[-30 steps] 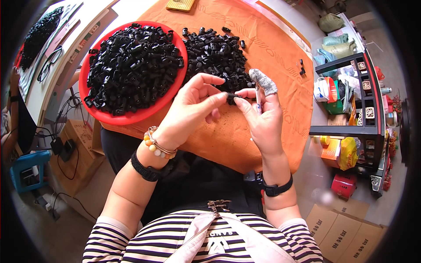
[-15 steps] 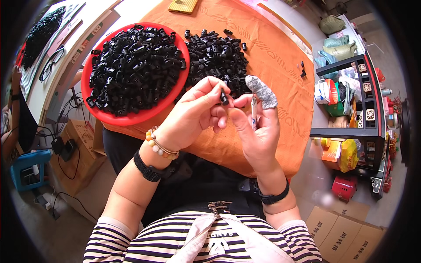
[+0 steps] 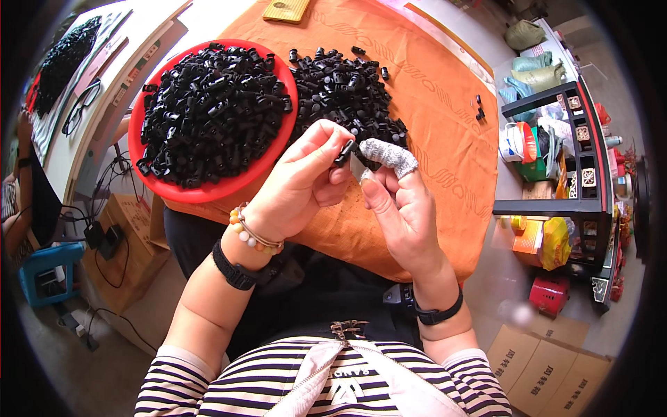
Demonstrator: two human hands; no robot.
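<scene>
My left hand (image 3: pixel 300 186) pinches a small black plastic piece (image 3: pixel 344 153) between thumb and fingertips, above the near edge of the orange cloth (image 3: pixel 431 97). My right hand (image 3: pixel 399 208) is held just beside it, fingers apart, its forefinger wrapped in a grey fabric cot that almost touches the piece. A red round tray (image 3: pixel 182 191) heaped with the same black pieces lies to the left. Next to it a loose pile of black pieces (image 3: pixel 347 90) rests on the cloth.
A dark shelf rack (image 3: pixel 556 153) with bags and packets stands on the right. Cardboard boxes (image 3: pixel 549 368) sit on the floor at lower right. A white table (image 3: pixel 104 76) with another black heap is at the left, with a blue stool (image 3: pixel 42 274) below.
Both hands have lifted off the pile toward me. The left hand has turned the black piece upward, and the right fingers have drawn slightly away from it.
</scene>
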